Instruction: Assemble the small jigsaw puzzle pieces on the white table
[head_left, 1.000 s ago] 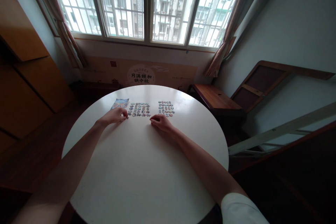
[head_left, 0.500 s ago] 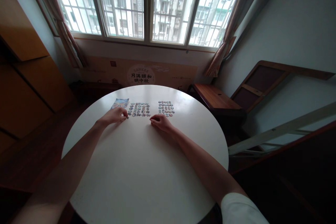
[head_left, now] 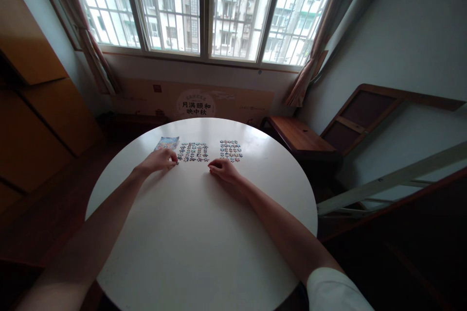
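Small jigsaw puzzle pieces lie in two groups of rows on the white round table (head_left: 204, 233): a left group (head_left: 193, 152) and a right group (head_left: 231, 150). At the front left corner of the left group, my left hand (head_left: 160, 159) pinches a puzzle piece (head_left: 177, 163) at the tabletop. Just behind that hand is a blue and orange printed picture (head_left: 168, 143), partly covered by it. My right hand (head_left: 224, 170) rests in front of the gap and the right group, its fingers curled together. Whatever its fingertips may hold is hidden.
A barred window (head_left: 204, 14) with curtains is beyond the table, above a printed cardboard panel (head_left: 226, 99). To the right stand a wooden bench (head_left: 302, 133) and a pale slanted rail (head_left: 394, 180). Wooden cabinets (head_left: 54, 116) are at the left.
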A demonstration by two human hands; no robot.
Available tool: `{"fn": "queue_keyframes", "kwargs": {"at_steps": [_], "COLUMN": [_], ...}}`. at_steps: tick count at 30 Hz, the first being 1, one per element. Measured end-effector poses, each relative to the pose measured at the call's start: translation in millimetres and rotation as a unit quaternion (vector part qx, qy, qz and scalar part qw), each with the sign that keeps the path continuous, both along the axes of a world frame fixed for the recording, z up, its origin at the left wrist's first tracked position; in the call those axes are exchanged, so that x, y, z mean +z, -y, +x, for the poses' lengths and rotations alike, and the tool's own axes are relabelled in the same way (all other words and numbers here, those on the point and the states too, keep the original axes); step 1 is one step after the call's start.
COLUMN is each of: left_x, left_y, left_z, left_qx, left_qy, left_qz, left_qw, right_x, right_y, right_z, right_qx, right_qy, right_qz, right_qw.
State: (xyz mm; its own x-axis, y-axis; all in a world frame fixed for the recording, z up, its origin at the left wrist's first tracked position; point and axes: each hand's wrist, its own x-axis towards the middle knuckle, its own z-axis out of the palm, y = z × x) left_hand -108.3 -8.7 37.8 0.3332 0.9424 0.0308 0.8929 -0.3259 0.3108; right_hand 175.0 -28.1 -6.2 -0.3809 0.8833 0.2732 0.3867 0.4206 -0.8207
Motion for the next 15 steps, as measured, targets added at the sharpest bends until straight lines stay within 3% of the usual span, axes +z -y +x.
{"fn": "queue_keyframes", "kwargs": {"at_steps": [15], "left_x": [-0.4], "left_y": [0.0], "left_z": [2.9], "left_qx": [0.003], "left_qy": [0.003], "left_qz": [0.0], "left_qw": [1.0], "right_x": [0.0], "right_y": [-0.5], "right_z": [0.0], "right_qx": [-0.001], "right_qy": [0.002], "right_qz": [-0.004], "right_qw": [1.0]}}
